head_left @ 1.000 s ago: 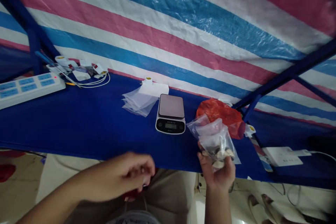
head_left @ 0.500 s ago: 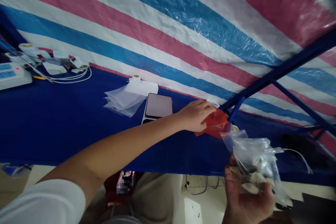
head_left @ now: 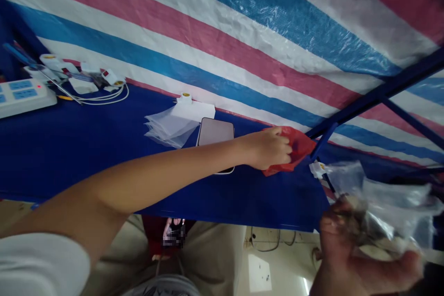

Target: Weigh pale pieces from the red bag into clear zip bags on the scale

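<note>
My left hand point(head_left: 269, 149) reaches across the blue table, its fingers curled closed into the crumpled red plastic bag point(head_left: 299, 147) by the back edge. At the lower right my right hand point(head_left: 360, 259) is closed around clear plastic bags point(head_left: 398, 203), held up beyond the table's right part. Pale roundish items show through the clear plastic; blur keeps me from naming them. A flat device like a phone point(head_left: 217, 132) lies on the table, partly covered by my left forearm.
Thin translucent sleeves point(head_left: 169, 127) and a small white plug-like piece point(head_left: 184, 98) lie behind the device. A power strip point(head_left: 26, 97) and white adapters with a cable point(head_left: 104, 85) sit far left. Blue metal bars point(head_left: 374, 95) cross the right side, before a striped plastic sheet point(head_left: 222, 41).
My right hand has moved right with the clear bags. My left fingers have closed into a fist on the red bag, which has shifted slightly right. The view has turned a little.
</note>
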{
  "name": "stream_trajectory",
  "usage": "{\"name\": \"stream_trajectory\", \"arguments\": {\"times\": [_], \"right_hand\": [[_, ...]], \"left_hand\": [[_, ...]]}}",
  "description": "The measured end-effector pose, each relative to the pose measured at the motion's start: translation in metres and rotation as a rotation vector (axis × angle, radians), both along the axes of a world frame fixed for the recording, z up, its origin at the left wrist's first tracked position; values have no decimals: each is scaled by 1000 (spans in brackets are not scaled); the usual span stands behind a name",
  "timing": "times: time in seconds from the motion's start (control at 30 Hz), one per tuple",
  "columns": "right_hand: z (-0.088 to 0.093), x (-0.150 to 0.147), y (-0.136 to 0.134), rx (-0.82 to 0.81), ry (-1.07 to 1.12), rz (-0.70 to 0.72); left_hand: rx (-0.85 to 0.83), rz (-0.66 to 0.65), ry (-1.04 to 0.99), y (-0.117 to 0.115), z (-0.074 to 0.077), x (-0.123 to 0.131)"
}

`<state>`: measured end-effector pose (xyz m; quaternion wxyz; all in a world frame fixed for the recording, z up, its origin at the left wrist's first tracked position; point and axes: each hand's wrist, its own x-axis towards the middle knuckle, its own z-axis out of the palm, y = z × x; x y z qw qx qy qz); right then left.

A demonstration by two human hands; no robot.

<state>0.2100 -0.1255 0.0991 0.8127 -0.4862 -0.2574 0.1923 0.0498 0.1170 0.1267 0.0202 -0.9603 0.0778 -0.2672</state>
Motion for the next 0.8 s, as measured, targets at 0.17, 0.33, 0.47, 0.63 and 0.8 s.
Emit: {"name": "stream_trajectory", "arguments": {"times": [0.17,0.33,0.47,0.63,0.8], "right_hand": [[15,-22,53,19,172,156],[18,-41,88,-159,128,199],[24,-30,87,-398,-184,159],[49,-16,82,-724,-622,151],[64,-18,90,-816,-835,169]], "left_hand": [[26,89,-70,-8,-28,-56],[-62,179,-171,-14,-52,-71],[-47,148,-247,-14,-65,-82],[-26,169,-263,-13,-70,-89],[23,167,-262,-18,-70,-90]]}}
